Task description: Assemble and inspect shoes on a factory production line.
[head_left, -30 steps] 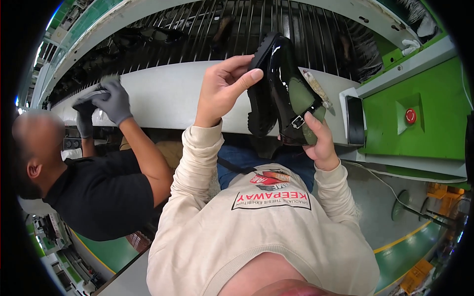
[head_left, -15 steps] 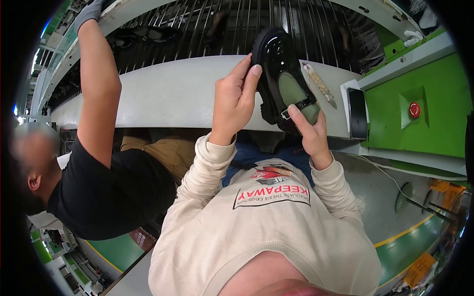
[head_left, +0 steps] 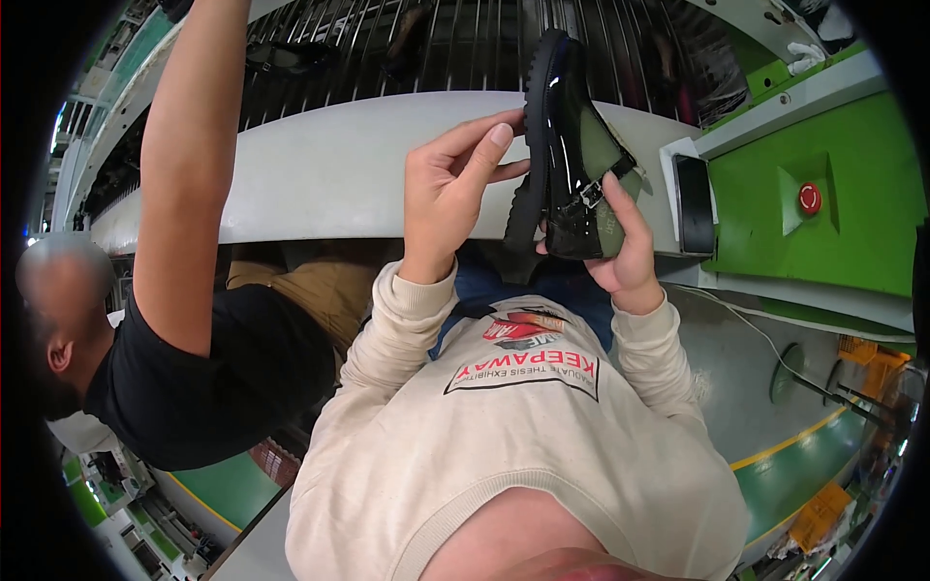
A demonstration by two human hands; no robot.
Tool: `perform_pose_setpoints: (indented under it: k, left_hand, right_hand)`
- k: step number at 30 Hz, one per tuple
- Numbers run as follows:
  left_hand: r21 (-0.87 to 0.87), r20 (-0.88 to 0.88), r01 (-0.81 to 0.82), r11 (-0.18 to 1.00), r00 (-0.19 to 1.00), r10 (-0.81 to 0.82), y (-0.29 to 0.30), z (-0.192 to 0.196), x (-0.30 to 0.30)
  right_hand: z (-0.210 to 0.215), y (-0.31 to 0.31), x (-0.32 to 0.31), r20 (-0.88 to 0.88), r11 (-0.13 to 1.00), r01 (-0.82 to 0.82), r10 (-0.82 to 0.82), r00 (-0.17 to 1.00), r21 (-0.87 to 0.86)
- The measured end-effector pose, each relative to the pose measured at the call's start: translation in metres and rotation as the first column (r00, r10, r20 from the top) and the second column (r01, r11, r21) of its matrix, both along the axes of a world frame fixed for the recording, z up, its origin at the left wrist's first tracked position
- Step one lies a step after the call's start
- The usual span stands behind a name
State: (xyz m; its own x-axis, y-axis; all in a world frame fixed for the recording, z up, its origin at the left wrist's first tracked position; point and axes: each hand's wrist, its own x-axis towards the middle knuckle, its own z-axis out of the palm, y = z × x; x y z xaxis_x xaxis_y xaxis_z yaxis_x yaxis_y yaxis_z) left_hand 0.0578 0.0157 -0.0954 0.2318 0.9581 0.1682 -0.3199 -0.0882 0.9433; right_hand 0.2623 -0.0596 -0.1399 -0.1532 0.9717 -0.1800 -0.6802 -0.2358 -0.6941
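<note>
Holding a black shoe [head_left: 567, 136] over the tabletop [head_left: 329, 184], near its right end, with the sole [head_left: 536, 145] facing left. Pinching the heel end with the right hand [head_left: 630, 257] above the tabletop's near edge, setting the thumb by the buckle [head_left: 592, 195]. Meeting the sole's edge with the left hand [head_left: 441, 198], half spread, with the thumb apart. Facing rods [head_left: 484, 58] beyond the tabletop, with a black slab [head_left: 695, 205] at its right end. Working beside a co-worker's arm [head_left: 189, 174] crossing the tabletop's left part.
</note>
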Motion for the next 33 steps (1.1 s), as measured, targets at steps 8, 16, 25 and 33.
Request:
perform_pose_setpoints:
  k: [8, 16, 25, 33]
  left_hand:
    - [-0.024, -0.012, -0.099, 0.995, 0.995, 0.099, -0.006, 0.0, 0.001]
    - [-0.032, -0.024, -0.125, 0.992, 0.992, 0.124, -0.006, -0.004, -0.001]
    - [-0.02, -0.028, -0.143, 0.99, 0.989, 0.142, -0.006, -0.007, 0.0]
    - [-0.007, -0.07, -0.18, 0.984, 0.981, 0.18, -0.009, -0.008, 0.0]
  right_hand:
    - [0.011, -0.001, -0.008, -0.029, 1.0, -0.003, 0.002, 1.0, -0.026]
    - [0.002, -0.004, -0.007, 0.017, 1.0, -0.024, 0.025, 1.0, -0.016]
    - [-0.005, -0.007, -0.01, 0.081, 0.998, 0.057, -0.056, 0.995, -0.012]
    - [-0.001, -0.014, -0.018, 0.267, 0.97, 0.195, -0.229, 0.936, 0.147]
